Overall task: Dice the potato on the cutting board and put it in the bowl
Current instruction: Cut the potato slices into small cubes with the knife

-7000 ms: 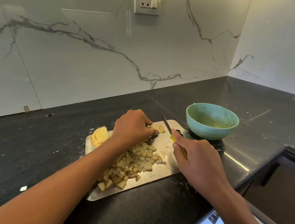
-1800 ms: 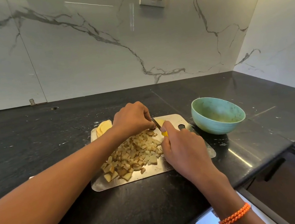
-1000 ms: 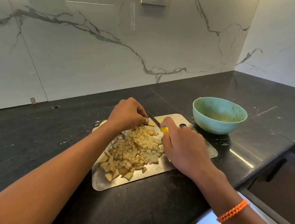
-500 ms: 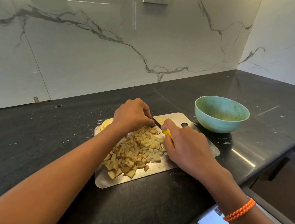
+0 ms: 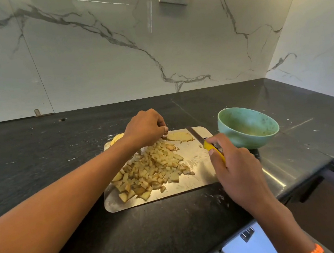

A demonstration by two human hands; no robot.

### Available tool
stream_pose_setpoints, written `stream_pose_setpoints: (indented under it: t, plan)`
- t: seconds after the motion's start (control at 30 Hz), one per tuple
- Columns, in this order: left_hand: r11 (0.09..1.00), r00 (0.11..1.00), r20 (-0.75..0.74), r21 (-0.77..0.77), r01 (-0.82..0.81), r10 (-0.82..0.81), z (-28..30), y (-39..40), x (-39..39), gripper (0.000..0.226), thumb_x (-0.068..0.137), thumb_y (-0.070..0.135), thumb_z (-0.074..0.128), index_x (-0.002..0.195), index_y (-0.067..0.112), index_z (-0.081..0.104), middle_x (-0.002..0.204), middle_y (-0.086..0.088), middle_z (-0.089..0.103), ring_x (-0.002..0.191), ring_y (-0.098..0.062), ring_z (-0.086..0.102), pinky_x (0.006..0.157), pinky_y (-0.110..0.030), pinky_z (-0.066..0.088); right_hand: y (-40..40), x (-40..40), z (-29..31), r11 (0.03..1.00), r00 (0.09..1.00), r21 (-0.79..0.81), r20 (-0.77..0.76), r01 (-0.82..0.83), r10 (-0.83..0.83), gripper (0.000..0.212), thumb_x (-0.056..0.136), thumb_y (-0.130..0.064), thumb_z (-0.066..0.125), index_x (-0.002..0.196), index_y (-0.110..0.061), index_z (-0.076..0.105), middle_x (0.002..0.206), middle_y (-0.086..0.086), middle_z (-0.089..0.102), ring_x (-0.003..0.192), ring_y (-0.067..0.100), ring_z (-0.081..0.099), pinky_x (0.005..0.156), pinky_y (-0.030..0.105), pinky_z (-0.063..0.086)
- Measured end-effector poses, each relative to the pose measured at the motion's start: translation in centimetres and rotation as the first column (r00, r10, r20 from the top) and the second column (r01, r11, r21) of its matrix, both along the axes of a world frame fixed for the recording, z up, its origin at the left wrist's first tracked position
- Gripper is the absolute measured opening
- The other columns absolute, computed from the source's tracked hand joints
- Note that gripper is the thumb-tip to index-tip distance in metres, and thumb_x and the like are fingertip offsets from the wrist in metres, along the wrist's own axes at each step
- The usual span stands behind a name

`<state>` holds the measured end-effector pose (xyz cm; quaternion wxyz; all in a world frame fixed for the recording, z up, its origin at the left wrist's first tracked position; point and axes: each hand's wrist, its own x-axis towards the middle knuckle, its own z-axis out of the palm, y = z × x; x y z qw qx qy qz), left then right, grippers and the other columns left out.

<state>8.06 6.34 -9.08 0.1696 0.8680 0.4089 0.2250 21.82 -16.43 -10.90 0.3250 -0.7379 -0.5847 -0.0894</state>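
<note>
Head view: diced potato [image 5: 153,171] lies heaped on the steel cutting board [image 5: 190,184], with a flat potato slice [image 5: 180,137] at the far edge. The left hand [image 5: 144,128], fingers curled, touches the heap's far end beside that slice. The right hand [image 5: 232,160] grips a yellow-handled knife [image 5: 205,142], blade raised over the board. Just right stands the teal bowl [image 5: 248,129].

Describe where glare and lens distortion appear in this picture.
Head view: glare whitens the near part of the cutting board and streaks the countertop right of it; wide-angle distortion stretches the left forearm and tilts the bowl.
</note>
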Motion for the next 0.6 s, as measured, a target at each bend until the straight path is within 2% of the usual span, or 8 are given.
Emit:
stream_pose_setpoints:
  t: [0.07, 0.13, 0.23, 0.3, 0.37, 0.43, 0.53, 0.6]
  plan:
    - [1.0, 1.0, 0.005, 0.019, 0.007, -0.007, -0.1, 0.0, 0.0, 0.015, 0.102, 0.022, 0.066, 0.102, 0.022, 0.08, 0.085, 0.009, 0.073, 0.067, -0.006, 0.063, 0.059, -0.024, 0.047, 0.8, 0.8, 0.2, 0.997, 0.998, -0.058, 0.041, 0.056, -0.053, 0.021, 0.107, -0.035, 0.04, 0.126, -0.038, 0.048, 0.067, -0.009, 0.06, 0.065, 0.014, 0.058, 0.062, 0.038, 0.043]
    - [0.999, 1.0, -0.007, 0.047, 0.018, -0.018, -0.1, -0.1, 0.1, 0.021, 0.102, 0.015, 0.062, 0.105, 0.022, 0.081, 0.09, 0.007, 0.075, 0.068, -0.006, 0.063, 0.059, -0.023, 0.046, 1.7, 1.3, 0.3, 0.987, 0.992, -0.126, 0.086, 0.099, -0.088, 0.023, 0.108, -0.035, 0.035, 0.127, -0.038, 0.047, 0.071, -0.01, 0.06, 0.069, 0.019, 0.059, 0.062, 0.037, 0.038]
    - [0.998, 0.998, -0.039, 0.05, 0.049, -0.047, 0.0, -0.3, 0.3, 0.022, 0.101, 0.012, 0.063, 0.108, 0.022, 0.082, 0.103, 0.003, 0.078, 0.077, -0.009, 0.067, 0.068, -0.026, 0.056, 2.2, 1.3, 0.3, 0.98, 0.986, -0.18, 0.155, 0.087, -0.059, 0.024, 0.108, -0.037, 0.033, 0.128, -0.037, 0.046, 0.077, -0.007, 0.064, 0.071, 0.023, 0.064, 0.063, 0.038, 0.047]
    - [0.996, 0.997, -0.047, 0.063, 0.061, -0.058, -0.1, -0.4, 0.4, 0.024, 0.1, 0.011, 0.063, 0.108, 0.023, 0.082, 0.109, 0.002, 0.078, 0.08, -0.01, 0.068, 0.073, -0.03, 0.06, 1.9, 1.3, 0.3, 0.98, 0.992, -0.198, 0.123, 0.002, 0.022, 0.023, 0.108, -0.038, 0.035, 0.128, -0.04, 0.047, 0.074, -0.007, 0.065, 0.069, 0.019, 0.063, 0.066, 0.04, 0.051]
    - [0.995, 0.997, -0.053, 0.081, 0.06, -0.056, -0.2, -0.3, 0.4, 0.026, 0.1, 0.009, 0.062, 0.106, 0.024, 0.083, 0.113, 0.002, 0.078, 0.08, -0.011, 0.067, 0.072, -0.03, 0.06, 1.2, 1.4, 0.4, 0.975, 0.993, -0.193, 0.028, -0.109, 0.117, 0.021, 0.108, -0.039, 0.04, 0.126, -0.043, 0.05, 0.063, -0.008, 0.059, 0.06, 0.01, 0.057, 0.061, 0.037, 0.048]
    - [0.995, 0.997, -0.06, 0.082, 0.06, -0.055, -0.2, -0.2, 0.4, 0.027, 0.099, 0.008, 0.062, 0.105, 0.024, 0.083, 0.114, 0.003, 0.077, 0.076, -0.009, 0.065, 0.067, -0.025, 0.054, 0.9, 1.5, 0.4, 0.979, 0.989, -0.14, -0.033, -0.151, 0.148, 0.022, 0.107, -0.038, 0.044, 0.125, -0.044, 0.054, 0.059, -0.008, 0.057, 0.057, 0.01, 0.056, 0.059, 0.038, 0.049]
    - [0.995, 0.996, -0.059, 0.071, 0.072, -0.067, 0.0, -0.1, 0.3, 0.027, 0.1, 0.007, 0.063, 0.105, 0.024, 0.083, 0.113, 0.003, 0.077, 0.075, -0.007, 0.064, 0.065, -0.022, 0.05, 1.0, 1.7, 0.2, 0.995, 0.996, -0.047, -0.042, -0.083, 0.081, 0.022, 0.106, -0.033, 0.047, 0.124, -0.042, 0.057, 0.057, -0.009, 0.056, 0.056, 0.008, 0.055, 0.06, 0.036, 0.048]
    - [0.995, 0.995, -0.059, 0.063, 0.082, -0.078, 0.0, -0.1, 0.2, 0.028, 0.099, 0.005, 0.063, 0.105, 0.024, 0.083, 0.113, 0.003, 0.077, 0.075, -0.007, 0.064, 0.063, -0.021, 0.049, 1.4, 1.7, 0.3, 0.998, 1.0, -0.058, -0.008, -0.017, 0.017, 0.023, 0.106, -0.033, 0.046, 0.125, -0.041, 0.056, 0.059, -0.013, 0.054, 0.059, 0.004, 0.054, 0.059, 0.033, 0.044]
